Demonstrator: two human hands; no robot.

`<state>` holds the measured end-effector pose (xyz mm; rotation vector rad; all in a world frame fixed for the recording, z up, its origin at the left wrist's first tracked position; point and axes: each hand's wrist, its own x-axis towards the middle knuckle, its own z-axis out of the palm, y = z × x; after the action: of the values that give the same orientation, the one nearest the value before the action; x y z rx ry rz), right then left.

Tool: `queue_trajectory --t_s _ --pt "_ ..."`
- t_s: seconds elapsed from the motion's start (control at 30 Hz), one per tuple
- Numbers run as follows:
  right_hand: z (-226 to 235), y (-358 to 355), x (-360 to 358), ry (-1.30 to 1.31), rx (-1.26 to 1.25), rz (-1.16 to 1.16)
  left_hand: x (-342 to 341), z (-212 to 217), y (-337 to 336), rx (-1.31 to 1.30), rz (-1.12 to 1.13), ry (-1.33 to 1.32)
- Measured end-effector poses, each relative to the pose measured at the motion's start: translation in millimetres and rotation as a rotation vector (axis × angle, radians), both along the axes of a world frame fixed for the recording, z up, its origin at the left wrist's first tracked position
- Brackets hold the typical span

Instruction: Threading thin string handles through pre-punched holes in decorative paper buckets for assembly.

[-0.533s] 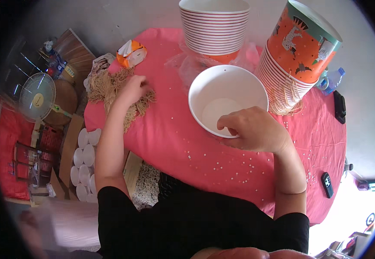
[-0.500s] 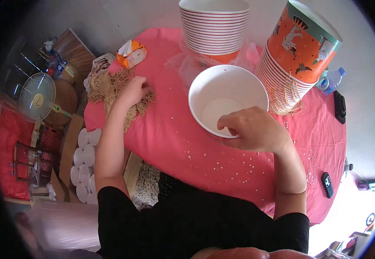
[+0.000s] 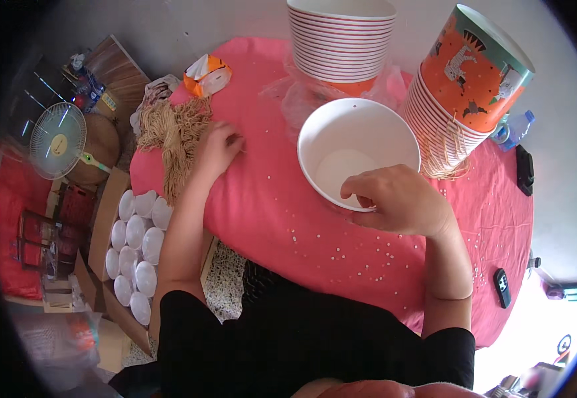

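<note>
My right hand [image 3: 400, 199] is closed over the near rim of a white paper bucket [image 3: 361, 126], thumb and fingers on either side of the wall. The bucket stands upright on the pink tablecloth, its opening facing me and nothing visible inside. My left hand [image 3: 218, 151] is just right of a bundle of tan cords [image 3: 177, 132], low over the cloth. Its fingers are curled together; what they hold, if anything, is too small to make out.
Behind stands a tall stack of white buckets [image 3: 341, 46] in clear plastic. At right, an orange patterned bucket [image 3: 467, 73] tops another stack, with cords draped on it. Small white dots, a black remote [image 3: 503, 288] and an orange packet [image 3: 207, 75] lie around. A carton of white cups [image 3: 129, 259] is left.
My left hand has drawn away from the cord bundle, to the right and slightly down. My right hand stays on the bucket rim. The pale shape at lower left has shifted, exposing more of the carton.
</note>
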<state>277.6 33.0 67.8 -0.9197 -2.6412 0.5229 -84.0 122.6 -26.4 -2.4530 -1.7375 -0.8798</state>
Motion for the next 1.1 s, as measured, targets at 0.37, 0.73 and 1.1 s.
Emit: queue_trajectory --t_s 0.37,0.73,1.1 --pt "15.9 -13.1 12.4 0.061 0.173 0.084 145.9 52.8 -171.9 -0.148 -1.084 -0.580" --pt "21.8 -21.9 -1.5 -0.019 -0.024 -0.036 138.0 33.2 -152.7 -0.235 -0.389 -0.799" --pt "23.4 -19.4 3.1 0.116 -0.169 -0.009 150.1 23.5 -146.2 0.093 -0.354 -0.607"
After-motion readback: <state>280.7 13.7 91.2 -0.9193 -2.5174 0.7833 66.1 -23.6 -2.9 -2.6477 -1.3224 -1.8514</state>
